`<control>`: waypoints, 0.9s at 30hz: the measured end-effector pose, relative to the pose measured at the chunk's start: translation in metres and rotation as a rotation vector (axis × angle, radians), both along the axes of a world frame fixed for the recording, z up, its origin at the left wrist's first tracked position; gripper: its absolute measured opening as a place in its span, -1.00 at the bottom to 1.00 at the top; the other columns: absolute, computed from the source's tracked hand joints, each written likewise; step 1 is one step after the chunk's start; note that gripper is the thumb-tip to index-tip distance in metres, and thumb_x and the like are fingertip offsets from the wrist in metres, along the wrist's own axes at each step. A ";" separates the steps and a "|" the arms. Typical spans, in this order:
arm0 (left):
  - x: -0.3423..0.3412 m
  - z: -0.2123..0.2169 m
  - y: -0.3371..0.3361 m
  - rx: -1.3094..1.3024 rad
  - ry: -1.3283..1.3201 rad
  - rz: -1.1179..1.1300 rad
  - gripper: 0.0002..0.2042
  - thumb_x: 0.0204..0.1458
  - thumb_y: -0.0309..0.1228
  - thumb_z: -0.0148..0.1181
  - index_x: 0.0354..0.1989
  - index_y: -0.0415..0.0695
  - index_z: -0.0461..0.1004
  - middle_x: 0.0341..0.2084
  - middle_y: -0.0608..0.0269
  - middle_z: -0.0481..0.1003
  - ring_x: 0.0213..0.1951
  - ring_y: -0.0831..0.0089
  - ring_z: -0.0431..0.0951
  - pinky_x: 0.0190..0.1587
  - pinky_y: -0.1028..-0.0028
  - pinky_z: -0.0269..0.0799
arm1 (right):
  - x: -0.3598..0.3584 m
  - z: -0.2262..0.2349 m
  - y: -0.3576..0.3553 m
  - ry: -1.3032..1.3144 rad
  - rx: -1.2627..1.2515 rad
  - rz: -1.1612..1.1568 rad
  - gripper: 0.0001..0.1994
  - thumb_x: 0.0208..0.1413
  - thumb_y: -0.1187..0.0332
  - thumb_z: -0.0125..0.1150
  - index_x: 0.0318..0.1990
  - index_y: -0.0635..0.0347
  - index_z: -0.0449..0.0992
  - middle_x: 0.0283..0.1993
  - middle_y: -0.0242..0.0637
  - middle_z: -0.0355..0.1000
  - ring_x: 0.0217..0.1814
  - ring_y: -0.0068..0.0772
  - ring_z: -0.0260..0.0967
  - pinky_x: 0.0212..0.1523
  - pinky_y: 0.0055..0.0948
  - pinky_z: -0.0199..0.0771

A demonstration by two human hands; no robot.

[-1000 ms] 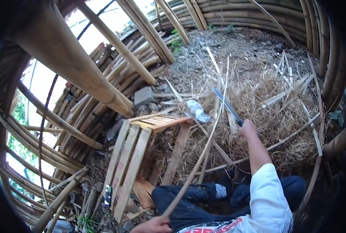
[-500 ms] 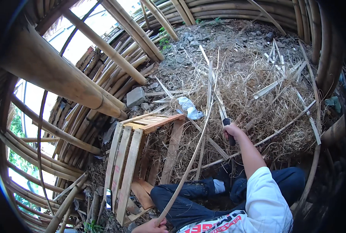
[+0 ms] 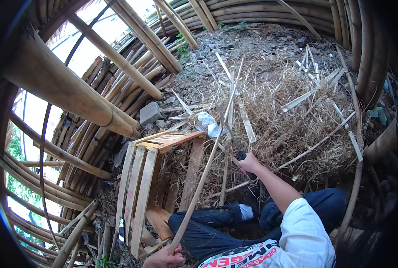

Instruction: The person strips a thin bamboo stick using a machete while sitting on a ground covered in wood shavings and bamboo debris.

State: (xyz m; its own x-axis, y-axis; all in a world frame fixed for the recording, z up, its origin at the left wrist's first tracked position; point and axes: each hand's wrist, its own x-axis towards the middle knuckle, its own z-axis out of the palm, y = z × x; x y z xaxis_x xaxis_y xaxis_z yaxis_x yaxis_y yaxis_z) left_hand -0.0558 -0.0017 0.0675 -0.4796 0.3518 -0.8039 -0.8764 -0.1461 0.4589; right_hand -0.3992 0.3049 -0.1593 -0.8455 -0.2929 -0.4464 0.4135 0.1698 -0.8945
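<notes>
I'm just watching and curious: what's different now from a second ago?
The right hand drew the knife back down along the bamboo strip, toward the body. The left hand kept its hold on the strip's lower end. The wooden crate and the straw pile lay unchanged.

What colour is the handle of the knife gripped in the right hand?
Black. The knife handle shows just above the right hand in the head view.

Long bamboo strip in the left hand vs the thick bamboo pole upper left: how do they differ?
The long thin bamboo strip is slender and flat; the thick round bamboo pole is far wider and whole. The strip is gripped at its near end by the left hand; the pole is untouched and part of the structure. Both are tan bamboo.
</notes>
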 end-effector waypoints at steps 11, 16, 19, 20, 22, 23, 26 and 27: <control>-0.010 -0.015 -0.001 -0.081 -0.009 -0.110 -0.62 0.00 -0.61 0.24 -0.37 0.03 0.07 -0.65 0.56 0.11 -0.68 0.75 0.09 -0.65 0.63 0.03 | 0.057 0.087 0.005 0.742 0.662 0.803 -0.72 -0.26 0.29 0.23 -0.29 0.09 0.53 -0.38 -0.09 0.53 -0.25 -0.01 0.51 -0.19 -0.11 0.51; 0.011 -0.026 -0.018 0.019 -0.019 -0.103 -0.61 0.00 -0.67 0.19 -0.37 0.03 0.06 -0.66 0.56 0.07 -0.67 0.75 0.08 -0.64 0.63 0.04 | 0.089 0.096 -0.009 0.916 0.524 1.125 -0.66 -0.29 0.26 0.28 -0.25 0.08 0.51 -0.40 -0.13 0.52 -0.32 -0.02 0.51 -0.28 -0.12 0.51; 0.025 -0.017 -0.027 0.131 -0.009 -0.074 -0.62 0.01 -0.69 0.17 -0.36 0.03 0.05 -0.65 0.56 0.08 -0.65 0.75 0.10 -0.63 0.65 0.04 | 0.084 0.083 -0.005 0.975 0.431 1.115 -0.73 -0.32 0.28 0.28 -0.36 0.07 0.47 -0.50 -0.17 0.49 -0.39 -0.03 0.50 -0.36 -0.11 0.48; 0.030 -0.009 -0.029 0.026 0.041 -0.110 -0.60 -0.08 -0.66 0.25 -0.33 0.04 0.10 -0.63 0.54 0.11 -0.65 0.73 0.13 -0.65 0.62 0.06 | 0.075 0.079 0.001 0.990 0.459 1.102 -0.72 -0.33 0.27 0.29 -0.36 0.07 0.47 -0.49 -0.19 0.49 -0.38 -0.05 0.50 -0.35 -0.12 0.48; 0.034 0.003 -0.028 0.073 0.093 -0.091 -0.54 -0.20 -0.63 0.35 -0.29 0.07 0.16 -0.59 0.53 0.14 -0.65 0.69 0.14 -0.66 0.58 0.06 | 0.041 0.072 0.017 1.006 0.572 1.117 -0.69 -0.37 0.25 0.33 -0.35 0.04 0.49 -0.47 -0.26 0.50 -0.37 -0.12 0.51 -0.35 -0.17 0.48; 0.034 0.008 -0.026 0.066 0.099 -0.080 -0.54 -0.20 -0.63 0.35 -0.29 0.07 0.16 -0.59 0.53 0.14 -0.65 0.69 0.14 -0.66 0.58 0.06 | 0.021 0.068 0.026 0.991 0.674 1.068 -0.71 -0.38 0.26 0.34 -0.37 -0.01 0.50 -0.46 -0.31 0.51 -0.37 -0.17 0.52 -0.35 -0.23 0.49; 0.039 0.011 -0.008 0.085 0.007 0.162 -0.53 -0.18 -0.74 0.26 -0.25 0.05 0.15 -0.53 0.51 0.08 -0.56 0.65 0.16 -0.60 0.58 0.06 | -0.060 0.062 0.064 0.600 1.082 0.555 -0.68 -0.21 0.17 0.33 -0.19 -0.19 0.61 -0.24 -0.24 0.57 -0.18 -0.26 0.55 -0.17 -0.27 0.54; 0.040 0.007 -0.001 0.091 0.001 0.172 -0.53 -0.18 -0.74 0.26 -0.25 0.05 0.15 -0.53 0.51 0.08 -0.56 0.65 0.16 -0.60 0.58 0.06 | -0.083 0.059 0.071 0.298 1.125 0.171 -0.62 -0.16 0.09 0.30 -0.18 0.07 0.60 -0.16 -0.07 0.55 -0.06 -0.21 0.53 -0.05 -0.24 0.51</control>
